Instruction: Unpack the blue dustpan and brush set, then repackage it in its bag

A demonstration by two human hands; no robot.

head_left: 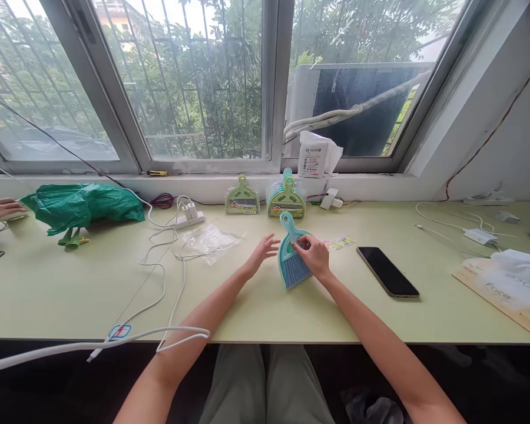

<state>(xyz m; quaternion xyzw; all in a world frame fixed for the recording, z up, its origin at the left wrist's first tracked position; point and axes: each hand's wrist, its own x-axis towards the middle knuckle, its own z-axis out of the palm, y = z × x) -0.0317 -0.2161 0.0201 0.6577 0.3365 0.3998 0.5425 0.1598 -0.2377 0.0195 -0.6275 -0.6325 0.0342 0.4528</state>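
With right-hand fingers (308,240) pinched a grey-bristled, turquoise plastic brush (295,270) nested in a teal plastic dustpan (281,259), seemingly to steady the pair; held empty left-hand fingers (268,243) parted, just left of it, over the pale-green desk (269,315).

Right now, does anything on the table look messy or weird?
A bit messy, yes: crumpled clear plastic lies left of the left hand, and white cables wind loosely over the table. I see no spill, and no damage to the brush-and-dustpan set in the right hand.
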